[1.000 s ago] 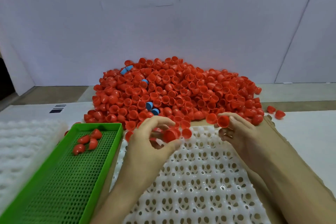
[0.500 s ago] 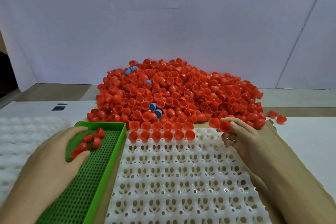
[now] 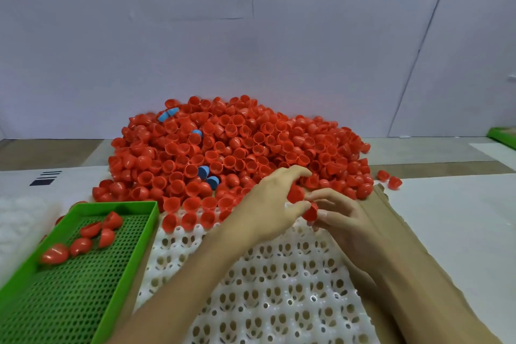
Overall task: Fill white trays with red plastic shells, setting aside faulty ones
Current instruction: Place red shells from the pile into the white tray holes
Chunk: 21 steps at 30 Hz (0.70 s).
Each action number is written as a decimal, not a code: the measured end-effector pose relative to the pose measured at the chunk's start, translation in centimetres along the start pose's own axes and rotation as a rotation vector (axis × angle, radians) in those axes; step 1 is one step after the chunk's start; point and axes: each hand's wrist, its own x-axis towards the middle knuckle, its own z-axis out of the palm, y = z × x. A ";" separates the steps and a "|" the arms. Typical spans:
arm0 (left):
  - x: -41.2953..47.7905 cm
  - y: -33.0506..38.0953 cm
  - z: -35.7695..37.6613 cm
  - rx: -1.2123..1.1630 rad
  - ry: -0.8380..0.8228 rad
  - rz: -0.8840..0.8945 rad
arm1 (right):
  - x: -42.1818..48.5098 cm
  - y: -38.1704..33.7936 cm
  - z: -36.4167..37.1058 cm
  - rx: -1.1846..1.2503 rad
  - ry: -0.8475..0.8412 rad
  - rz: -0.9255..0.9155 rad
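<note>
A big pile of red shells [image 3: 237, 145] lies behind the white tray [image 3: 279, 293]. A few shells [image 3: 190, 221] stand in the tray's far row at the left. My left hand [image 3: 268, 204] reaches across to the tray's far right part and pinches a red shell [image 3: 294, 195] between thumb and fingers. Right beside it, my right hand [image 3: 346, 220] holds another red shell [image 3: 312, 212] in its fingertips. The two hands almost touch. The green tray [image 3: 148, 234] at the left holds several set-aside red shells [image 3: 83, 246].
A few blue shells [image 3: 208, 176] are mixed into the pile. Brown cardboard [image 3: 382, 204] lies under the white tray at the right. Another white tray [image 3: 16, 220] sits at the far left, two stray red shells [image 3: 389, 179] lie right of the pile, and a second green tray [image 3: 504, 135] shows at the right edge.
My left hand went from the white tray to the green tray and has now swung back right to meet my right hand. My right hand stayed near the tray's far right.
</note>
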 end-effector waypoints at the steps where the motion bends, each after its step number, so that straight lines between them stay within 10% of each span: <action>1: 0.5 -0.2 0.2 -0.070 -0.003 -0.008 | 0.0 0.0 0.0 0.019 -0.003 -0.001; 10: 0.8 -1.7 1.9 -0.492 0.259 -0.161 | 0.6 0.3 0.3 0.028 0.103 -0.001; 21: 0.2 -1.7 1.6 -0.493 0.004 -0.010 | 0.8 0.5 0.8 -0.002 0.214 0.005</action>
